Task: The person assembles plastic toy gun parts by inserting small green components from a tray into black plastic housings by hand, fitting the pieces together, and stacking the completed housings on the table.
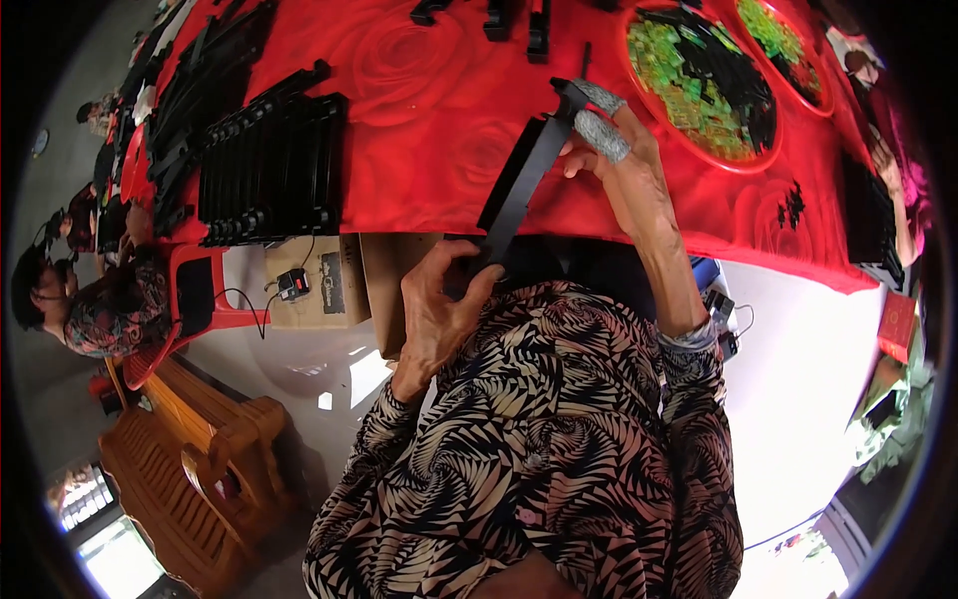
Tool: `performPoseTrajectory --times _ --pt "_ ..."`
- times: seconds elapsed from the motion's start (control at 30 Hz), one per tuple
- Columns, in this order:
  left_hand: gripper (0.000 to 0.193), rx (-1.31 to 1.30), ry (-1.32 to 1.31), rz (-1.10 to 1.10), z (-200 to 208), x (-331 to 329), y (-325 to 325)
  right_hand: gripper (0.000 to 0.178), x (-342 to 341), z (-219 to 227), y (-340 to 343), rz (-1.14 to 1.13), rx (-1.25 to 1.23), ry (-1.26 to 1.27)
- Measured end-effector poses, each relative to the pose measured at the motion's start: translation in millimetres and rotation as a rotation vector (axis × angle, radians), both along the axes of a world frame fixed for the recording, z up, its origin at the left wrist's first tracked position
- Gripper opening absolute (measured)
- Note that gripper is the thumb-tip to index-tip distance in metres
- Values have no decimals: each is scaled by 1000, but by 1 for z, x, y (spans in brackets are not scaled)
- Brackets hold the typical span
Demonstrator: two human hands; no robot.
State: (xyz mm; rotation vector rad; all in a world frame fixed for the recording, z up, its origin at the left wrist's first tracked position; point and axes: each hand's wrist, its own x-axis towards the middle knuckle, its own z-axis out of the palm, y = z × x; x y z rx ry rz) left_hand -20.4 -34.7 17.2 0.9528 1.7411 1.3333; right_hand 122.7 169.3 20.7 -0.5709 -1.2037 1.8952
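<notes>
A long black plastic channel-shaped part (526,178) slants above the near edge of the table, held between my two hands. Its lower end sits between the thumb and fingers of my left hand (439,309). My right hand (629,175) is closed at the upper end, with grey wrapping (601,135) around two of its fingers. A thin black piece sticks up beyond those fingers; whether it belongs to the held part, I cannot tell. Left of my hands lies a row of similar long black parts (274,165) on the red cloth.
A red rose-patterned cloth (399,60) covers the table. Round red trays (704,85) at the far right hold yellow-green and black small pieces. Small black pieces (791,205) lie nearer. Cardboard boxes (319,285) stand below the table; another person (110,299) sits at left.
</notes>
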Motion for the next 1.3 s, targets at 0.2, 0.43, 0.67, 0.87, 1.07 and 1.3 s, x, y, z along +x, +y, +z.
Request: performPoseTrajectory --times 0.2,0.43,0.67,0.87,1.07,1.3 --pt "32 154 828 66 -9 -10 3 57 -2 -14 -6 1 -41 16" --pt "37 241 876 97 -17 -13 4 68 -7 -5 -16 -48 -35 -80" --pt "51 251 939 62 -17 3 7 62 -17 -2 -28 -20 -134 -63" --pt "47 304 959 4 -28 12 15 59 -19 -9 -35 -58 -104 -170" --pt "42 320 977 -34 -28 15 23 62 -23 -8 -37 -113 29 -356" --pt "27 354 1022 -71 -20 20 26 63 -23 -6 -34 -70 -17 -374"
